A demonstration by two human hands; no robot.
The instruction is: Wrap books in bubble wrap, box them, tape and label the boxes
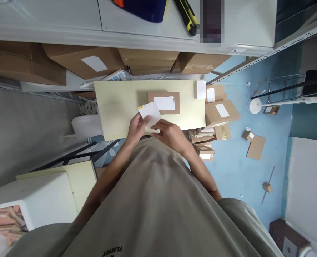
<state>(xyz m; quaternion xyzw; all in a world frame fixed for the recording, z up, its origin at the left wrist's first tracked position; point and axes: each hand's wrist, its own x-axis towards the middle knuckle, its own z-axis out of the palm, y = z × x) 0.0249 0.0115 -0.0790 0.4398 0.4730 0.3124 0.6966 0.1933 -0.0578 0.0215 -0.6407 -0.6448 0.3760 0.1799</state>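
Observation:
Both my hands hold a white label sheet (150, 112) over the near edge of a pale yellow table (115, 107). My left hand (137, 126) pinches its lower left side. My right hand (170, 134) grips its lower right corner with curled fingers. Just beyond the sheet a flat brown cardboard box (174, 98) lies on the table with a white label (164, 103) stuck on top. A small white-labelled packet (200, 89) rests at the table's far right corner.
Several labelled brown boxes (221, 112) are piled on the blue floor right of the table, with loose ones (255, 146) farther right. Large cartons (83, 60) sit under a grey shelf at the top. A white box (40, 200) stands at lower left.

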